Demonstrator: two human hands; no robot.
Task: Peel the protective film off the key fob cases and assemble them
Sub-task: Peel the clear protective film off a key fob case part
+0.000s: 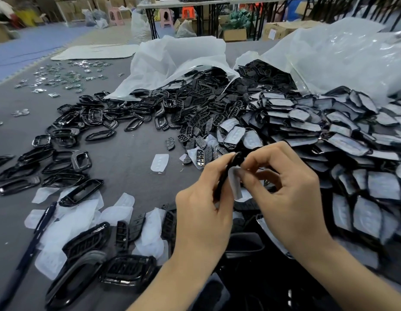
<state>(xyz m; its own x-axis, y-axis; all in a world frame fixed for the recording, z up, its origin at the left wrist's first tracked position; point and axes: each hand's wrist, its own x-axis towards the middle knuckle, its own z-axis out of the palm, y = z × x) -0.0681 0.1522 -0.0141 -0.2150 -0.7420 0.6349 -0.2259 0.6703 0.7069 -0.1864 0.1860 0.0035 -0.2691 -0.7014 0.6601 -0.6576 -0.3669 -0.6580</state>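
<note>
Over the near edge of the grey worktop (pixel 132 158), two hands meet around one black case (pixel 225 176). It is turned edge-on, so its face is hidden. The left hand (pixel 201 212) has its grip curled round the case's lower side, with the thumb and forefinger pinching it. The right hand (pixel 289 194) has its grip pressed together on a pale film (pixel 236 182) that stands partly away from the case. Its fingertips cover the exact spot where they pinch. At 6 o'clock, under the wrists, something dark and boxy (pixel 244 243) is too blurred to name.

I count one held case, one film coming off it, one dark pen (pixel 31 245) at 8 o'clock and two big clear bags. One bag (pixel 172 57) lies at 12 o'clock and the other (pixel 329 52) at 1 o'clock. Both spill black parts too many to count. From 2 to 4 o'clock lies a heap of cases (pixel 343 140) with film on. It runs out of view on the right and crowds the right hand. Open black frames (pixel 81 161) lie scattered at 9 o'clock. Loose peeled films (pixel 159 162) lie from the centre down to 7 o'clock, under more blurred parts. Small shiny bits (pixel 60 75) dot the worktop at 10 o'clock.
</note>
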